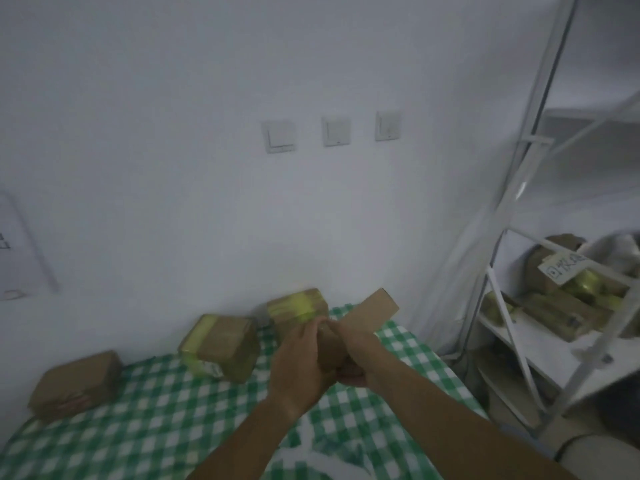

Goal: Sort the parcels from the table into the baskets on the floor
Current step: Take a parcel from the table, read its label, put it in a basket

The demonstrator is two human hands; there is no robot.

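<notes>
A long flat cardboard parcel (372,311) is lifted above the table, tilted up toward the right. My left hand (301,358) and my right hand (351,351) both grip its near end. Three other brown parcels lie on the green checked tablecloth (149,427) along the wall: one with yellow tape (298,308) just behind my hands, one with yellow tape (221,344) in the middle, and a plain one (76,384) at the left. No basket is in view.
A white metal shelf rack (512,306) stands at the right and holds several more taped parcels (561,306). The white wall (207,202) with three switches runs right behind the table. The table's right edge lies close to the rack.
</notes>
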